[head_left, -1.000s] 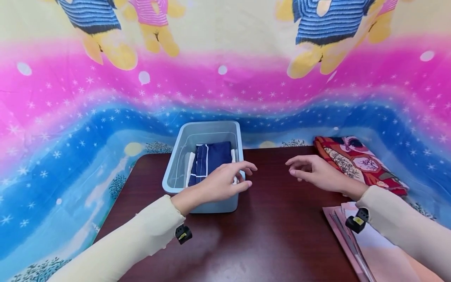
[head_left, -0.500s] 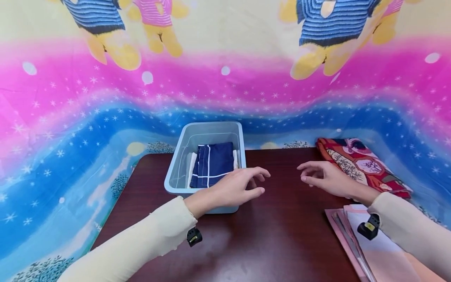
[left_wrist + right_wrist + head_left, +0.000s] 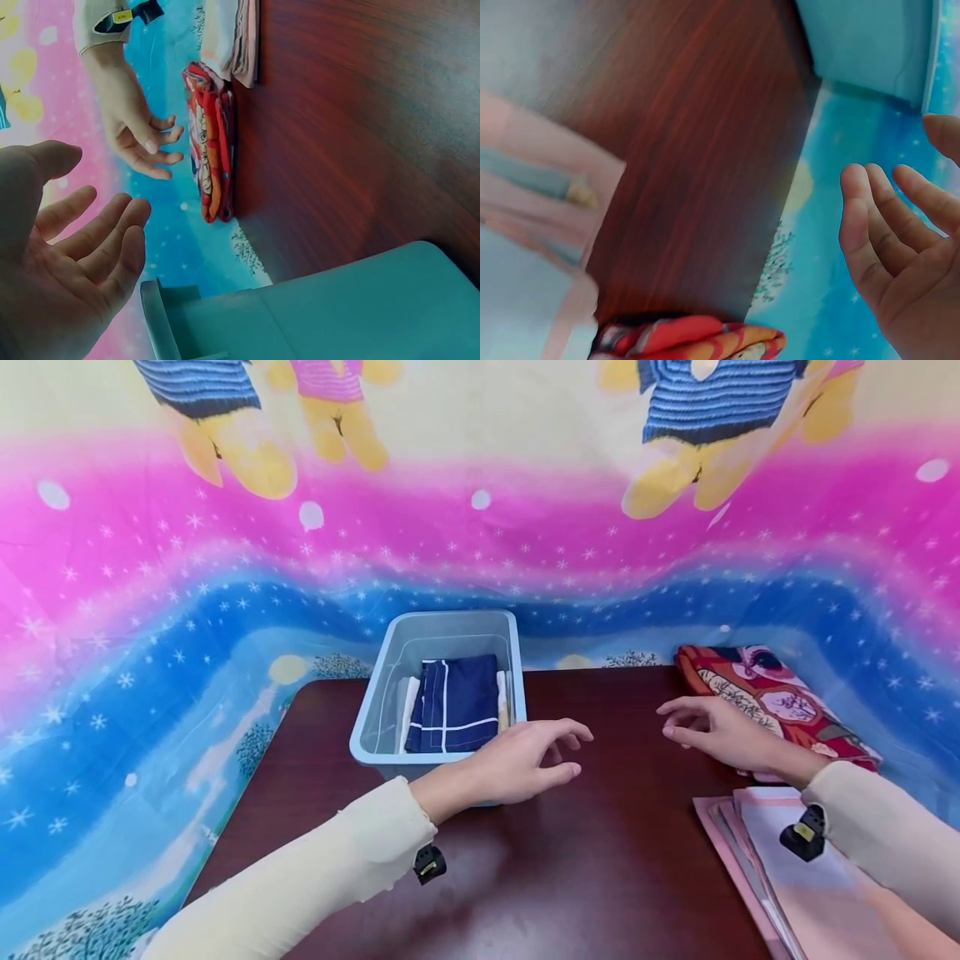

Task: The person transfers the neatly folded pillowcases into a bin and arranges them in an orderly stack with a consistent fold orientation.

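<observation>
My left hand point(image 3: 517, 762) hovers over the table at the front right corner of a grey-blue plastic bin point(image 3: 360, 727), fingers loosely bent and holding nothing. Inside the bin lies a folded navy cloth with white lines point(image 3: 457, 702), with white fabric point(image 3: 411, 710) showing beside it. My right hand point(image 3: 712, 728) is in the air left of a folded red patterned cloth point(image 3: 787, 702), overlapping its near edge in the head view; its fingers are relaxed and empty. Below the right forearm lies a folded pink and white cloth point(image 3: 810, 877). The left wrist view shows both hands empty.
A dark reddish-brown wooden table point(image 3: 600, 860) carries the bin and the cloths. Behind it hangs a printed fabric backdrop point(image 3: 480, 543) in pink, blue and cream, close to the table's back and left edges.
Both hands have shifted to the right, the left one away from over the bin and the right one toward the red patterned cloth. Both stay empty; the bin and cloths stay put.
</observation>
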Demonstrator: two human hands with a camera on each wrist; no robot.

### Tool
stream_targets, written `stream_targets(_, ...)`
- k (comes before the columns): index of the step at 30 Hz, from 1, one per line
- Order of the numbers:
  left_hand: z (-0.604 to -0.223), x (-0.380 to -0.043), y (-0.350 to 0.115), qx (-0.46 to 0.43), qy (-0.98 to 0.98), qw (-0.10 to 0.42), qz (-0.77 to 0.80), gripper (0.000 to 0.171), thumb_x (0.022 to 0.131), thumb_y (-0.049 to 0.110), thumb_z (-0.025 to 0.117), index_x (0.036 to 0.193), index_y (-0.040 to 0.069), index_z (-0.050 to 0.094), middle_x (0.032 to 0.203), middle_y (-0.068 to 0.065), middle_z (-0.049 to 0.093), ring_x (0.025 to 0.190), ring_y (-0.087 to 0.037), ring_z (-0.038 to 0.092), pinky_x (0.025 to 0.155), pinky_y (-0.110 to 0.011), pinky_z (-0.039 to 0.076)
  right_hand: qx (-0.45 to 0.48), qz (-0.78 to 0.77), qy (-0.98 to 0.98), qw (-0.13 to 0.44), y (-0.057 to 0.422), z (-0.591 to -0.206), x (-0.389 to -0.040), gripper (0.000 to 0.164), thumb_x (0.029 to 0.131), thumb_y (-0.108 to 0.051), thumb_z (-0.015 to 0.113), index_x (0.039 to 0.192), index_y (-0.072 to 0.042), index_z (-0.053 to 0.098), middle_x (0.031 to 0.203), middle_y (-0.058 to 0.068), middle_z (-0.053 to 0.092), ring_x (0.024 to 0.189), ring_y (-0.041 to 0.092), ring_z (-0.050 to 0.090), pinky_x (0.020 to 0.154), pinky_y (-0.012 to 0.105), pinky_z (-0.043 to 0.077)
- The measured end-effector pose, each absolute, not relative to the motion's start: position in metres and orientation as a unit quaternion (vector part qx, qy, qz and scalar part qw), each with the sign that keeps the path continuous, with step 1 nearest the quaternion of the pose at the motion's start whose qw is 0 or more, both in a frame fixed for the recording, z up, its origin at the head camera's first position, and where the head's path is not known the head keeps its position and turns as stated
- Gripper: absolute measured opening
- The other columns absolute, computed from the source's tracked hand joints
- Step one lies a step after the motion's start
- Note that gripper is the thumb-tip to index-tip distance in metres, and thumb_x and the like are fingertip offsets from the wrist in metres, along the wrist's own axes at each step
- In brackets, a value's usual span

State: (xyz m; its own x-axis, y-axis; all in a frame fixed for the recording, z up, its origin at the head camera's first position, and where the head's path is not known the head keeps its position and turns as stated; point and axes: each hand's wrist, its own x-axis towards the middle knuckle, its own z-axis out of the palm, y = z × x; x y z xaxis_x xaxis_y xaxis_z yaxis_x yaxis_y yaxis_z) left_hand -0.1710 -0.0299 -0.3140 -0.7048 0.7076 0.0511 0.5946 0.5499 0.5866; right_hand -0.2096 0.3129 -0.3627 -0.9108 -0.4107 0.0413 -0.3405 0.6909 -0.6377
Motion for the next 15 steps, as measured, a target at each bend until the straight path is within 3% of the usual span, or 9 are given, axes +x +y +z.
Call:
stream_targets(10,-0.318,-0.168,-0.021,0.378,0.877,0.105,0.278,0.038,0.1,0.026,0.064,0.137,0.022,0.058,0.119,0.005,0.068,0.09,-0.002,0.06,0.084,-0.018,0.05,-0.179,-0.295,0.937,0.054,0.333,-0.363,-0.21,0.039,0.099,-0.024,0.065,0.132,-0.003,0.06,0.11,0.012,0.072,0.066,0.007,0.057,0.052,0.027,0.045)
stream_targets(12,-0.32,-0.166,-0.02,0.38,0.876,0.11,0.276,0.038,0.1,0.026,0.064,0.137,0.022,0.058,0.119,0.005,0.068,0.09,-0.002,0.06,0.083,-0.017,0.049,-0.173,-0.289,0.94,0.047,0.338,-0.364,-0.213,0.039,0.099,-0.025,0.066,0.131,-0.003,0.061,0.11,0.013,0.072,0.071,0.01,0.061,0.054,0.026,0.047)
stream_targets(15,-0.323,-0.163,-0.015,0.387,0.874,0.115,0.271,0.038,0.1,0.026,0.064,0.137,0.022,0.058,0.118,0.005,0.068,0.09,-0.001,0.059,0.082,-0.015,0.049,-0.167,-0.278,0.945,0.036,0.347,-0.366,-0.218,0.041,0.099,-0.024,0.066,0.132,0.0,0.06,0.113,0.018,0.071,0.089,0.02,0.068,0.067,0.025,0.054)
